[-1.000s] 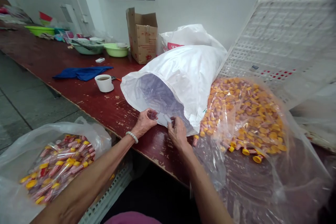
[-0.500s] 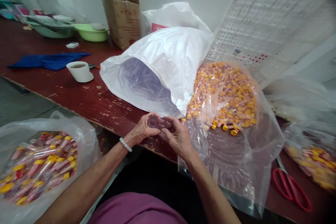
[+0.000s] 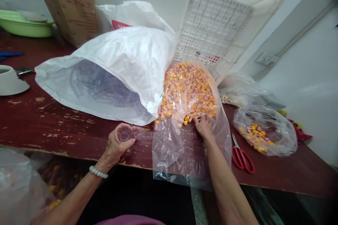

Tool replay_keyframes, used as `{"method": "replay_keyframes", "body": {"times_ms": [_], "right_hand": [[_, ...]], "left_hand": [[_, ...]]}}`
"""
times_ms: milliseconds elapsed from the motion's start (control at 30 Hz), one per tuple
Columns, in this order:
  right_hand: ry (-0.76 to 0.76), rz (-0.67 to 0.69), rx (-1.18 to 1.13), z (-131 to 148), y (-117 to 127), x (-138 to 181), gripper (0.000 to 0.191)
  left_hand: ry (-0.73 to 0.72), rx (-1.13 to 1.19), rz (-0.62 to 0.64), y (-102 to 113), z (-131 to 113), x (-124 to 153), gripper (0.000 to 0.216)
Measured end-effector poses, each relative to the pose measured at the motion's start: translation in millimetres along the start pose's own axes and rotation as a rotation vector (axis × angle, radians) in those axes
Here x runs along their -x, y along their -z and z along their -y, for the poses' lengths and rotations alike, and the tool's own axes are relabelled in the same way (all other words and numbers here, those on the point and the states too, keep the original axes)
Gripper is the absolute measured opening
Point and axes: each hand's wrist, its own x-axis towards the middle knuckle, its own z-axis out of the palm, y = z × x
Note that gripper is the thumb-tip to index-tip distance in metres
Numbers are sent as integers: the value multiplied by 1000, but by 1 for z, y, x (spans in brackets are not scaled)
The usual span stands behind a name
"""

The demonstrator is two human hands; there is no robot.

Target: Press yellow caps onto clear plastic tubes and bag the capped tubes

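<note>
My left hand (image 3: 119,143) is closed around a small clear plastic tube (image 3: 126,134) near the front edge of the dark red table (image 3: 47,126). My right hand (image 3: 204,125) reaches inside a clear plastic bag (image 3: 185,140) and its fingers rest on a heap of orange-capped pink pieces (image 3: 188,89). Whether those fingers pinch one piece is hidden. A large white sack (image 3: 124,59) lies open on its side between the two hands, with clear tubes showing inside.
Red scissors (image 3: 241,156) lie right of the bag, beside a smaller clear bag of capped pieces (image 3: 264,132). A white plastic crate (image 3: 224,17) leans against the wall. A cardboard box (image 3: 71,7), a green bowl (image 3: 23,24) and a white cup (image 3: 9,81) stand at left.
My hands have parted: the right one left the tube and went into the clear bag of capped pieces. The left keeps the tube. My view swung right.
</note>
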Motion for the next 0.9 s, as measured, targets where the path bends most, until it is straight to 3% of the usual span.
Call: {"method": "replay_keyframes", "body": {"times_ms": [67,200,400,533,733,900], "right_hand": [[-18,-3,64,0,-13,0,47],[74,21,119,9,-26,24,38],[327,28,82,30,-23,73,21],[414,-44,39,37,-18,81,17],[435,-62,-146,49,6,79,26],[520,76,-454,111,40,119,21]], "left_hand": [[17,-8,12,1,1,0,39],[19,-55,29,2,5,-2,39],[24,-196,72,-1,3,-7,44],[36,-202,67,-3,-7,-7,38],[2,-129,55,-7,-23,11,37],[-127,-195,206,-18,-32,27,40]]}}
